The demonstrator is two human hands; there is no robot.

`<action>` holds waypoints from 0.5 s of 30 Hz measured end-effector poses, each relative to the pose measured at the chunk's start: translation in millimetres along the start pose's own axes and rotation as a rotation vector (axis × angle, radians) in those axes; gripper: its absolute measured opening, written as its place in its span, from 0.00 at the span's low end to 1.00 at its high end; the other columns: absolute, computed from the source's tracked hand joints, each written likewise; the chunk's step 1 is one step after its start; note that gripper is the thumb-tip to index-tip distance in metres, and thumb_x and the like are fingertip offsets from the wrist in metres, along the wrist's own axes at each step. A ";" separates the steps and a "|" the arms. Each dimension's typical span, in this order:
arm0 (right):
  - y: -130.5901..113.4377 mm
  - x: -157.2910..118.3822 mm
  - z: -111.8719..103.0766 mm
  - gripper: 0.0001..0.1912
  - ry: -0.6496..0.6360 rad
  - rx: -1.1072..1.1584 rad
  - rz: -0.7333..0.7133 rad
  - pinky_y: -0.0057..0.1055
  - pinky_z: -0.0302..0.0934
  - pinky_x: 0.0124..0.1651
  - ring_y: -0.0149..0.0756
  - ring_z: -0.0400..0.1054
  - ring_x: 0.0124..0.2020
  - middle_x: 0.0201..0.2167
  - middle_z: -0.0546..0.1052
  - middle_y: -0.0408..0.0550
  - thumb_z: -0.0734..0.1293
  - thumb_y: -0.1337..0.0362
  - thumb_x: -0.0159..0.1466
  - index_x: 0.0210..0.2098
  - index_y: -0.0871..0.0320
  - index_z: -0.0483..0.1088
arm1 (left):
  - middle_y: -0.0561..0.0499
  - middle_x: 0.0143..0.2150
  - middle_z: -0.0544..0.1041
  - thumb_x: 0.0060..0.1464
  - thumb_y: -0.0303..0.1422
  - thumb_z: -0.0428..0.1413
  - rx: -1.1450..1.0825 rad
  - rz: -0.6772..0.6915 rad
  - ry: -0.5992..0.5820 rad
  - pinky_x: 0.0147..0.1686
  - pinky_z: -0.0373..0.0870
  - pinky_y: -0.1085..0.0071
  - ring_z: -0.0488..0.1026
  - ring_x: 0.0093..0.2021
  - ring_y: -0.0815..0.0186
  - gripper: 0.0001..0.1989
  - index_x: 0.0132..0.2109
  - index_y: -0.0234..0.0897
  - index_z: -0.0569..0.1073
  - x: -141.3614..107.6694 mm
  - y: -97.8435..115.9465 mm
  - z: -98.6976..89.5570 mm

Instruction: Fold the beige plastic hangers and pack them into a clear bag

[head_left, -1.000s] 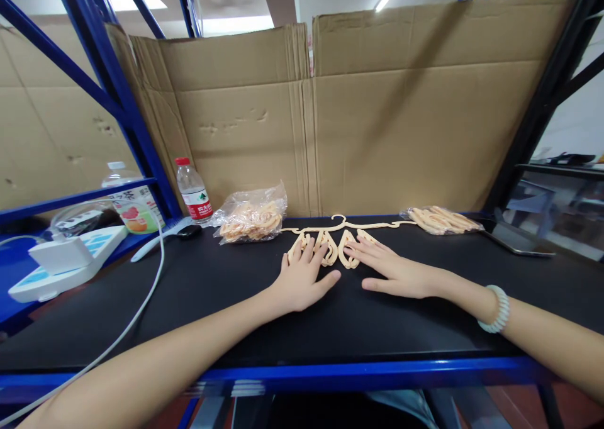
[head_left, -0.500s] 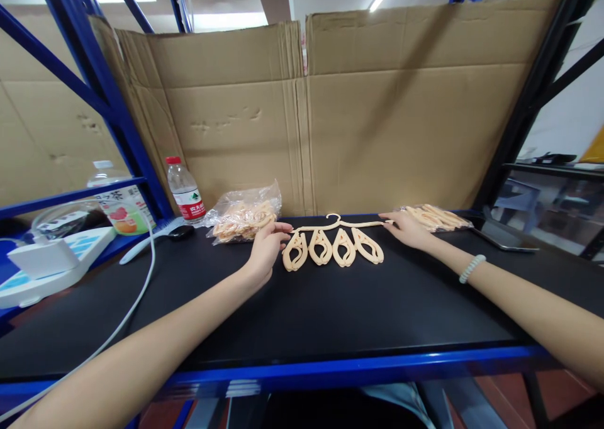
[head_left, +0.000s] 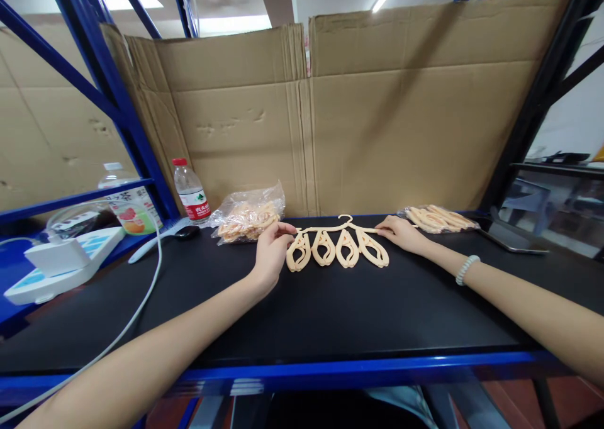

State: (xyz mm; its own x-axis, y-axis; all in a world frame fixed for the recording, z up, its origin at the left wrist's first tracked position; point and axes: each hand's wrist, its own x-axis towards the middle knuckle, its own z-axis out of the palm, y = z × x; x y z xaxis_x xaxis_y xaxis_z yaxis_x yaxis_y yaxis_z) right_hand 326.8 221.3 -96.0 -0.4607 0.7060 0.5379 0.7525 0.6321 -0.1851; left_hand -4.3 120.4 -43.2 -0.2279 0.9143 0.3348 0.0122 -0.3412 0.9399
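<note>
Four pale clips (head_left: 348, 263) lie in a row on the black bench (head_left: 330, 316), at the centre of the frame, just below the arms of a pale hanger (head_left: 325, 229), whose hook points upward. The left hand (head_left: 274, 256) pinches the hanger at its left end, with the thumb and fingers closed. The right hand (head_left: 403, 234) has its fingertips closed on the other end. If one hand would pull or lift more than the other, I think the hanger could turn and the clips could slide out of their row. The leftmost clip is very near the left fingers, so a small movement there could push it.

Behind the left hand is a clear bag of pale pieces (head_left: 248, 218); a knock from the knuckles could shift it. A second bag (head_left: 438, 219), right of centre, is just beside the right hand and has the same risk. At the left of the frame, a white cable (head_left: 153, 283) passes close to the left forearm, which could catch it and drag the white plug (head_left: 56, 257).
</note>
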 end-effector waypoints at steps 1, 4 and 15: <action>-0.1 0.3 0.0 0.10 0.016 0.004 0.011 0.40 0.66 0.40 0.43 0.69 0.34 0.32 0.75 0.52 0.61 0.64 0.63 0.33 0.59 0.74 | 0.52 0.29 0.73 0.32 0.27 0.54 -0.004 -0.001 -0.001 0.30 0.62 0.73 0.67 0.29 0.68 0.08 0.26 0.34 0.72 -0.5 0.0 0.3; 0.1 1.1 -1.2 0.09 0.086 0.015 0.040 0.38 0.65 0.38 0.42 0.69 0.33 0.31 0.74 0.51 0.61 0.64 0.63 0.32 0.58 0.73 | 0.52 0.29 0.73 0.32 0.28 0.54 -0.017 0.001 0.009 0.30 0.62 0.73 0.67 0.29 0.69 0.07 0.26 0.34 0.71 0.2 -0.3 -0.7; -17.6 0.1 -25.3 0.13 0.360 0.029 0.049 0.36 0.62 0.34 0.41 0.67 0.30 0.28 0.72 0.50 0.60 0.57 0.64 0.31 0.57 0.71 | 0.50 0.34 0.73 0.35 0.25 0.54 -0.103 -0.053 0.020 0.33 0.67 0.73 0.69 0.30 0.70 0.13 0.34 0.33 0.70 3.0 -1.8 -3.7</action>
State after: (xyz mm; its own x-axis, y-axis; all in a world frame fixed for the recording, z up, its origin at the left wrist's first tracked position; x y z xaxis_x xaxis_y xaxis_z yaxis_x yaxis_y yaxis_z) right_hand 325.4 202.2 -71.8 -0.2254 0.5812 0.7819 0.7538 0.6125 -0.2380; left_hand -8.6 123.0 -44.2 -0.2450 0.9276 0.2820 -0.1008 -0.3137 0.9442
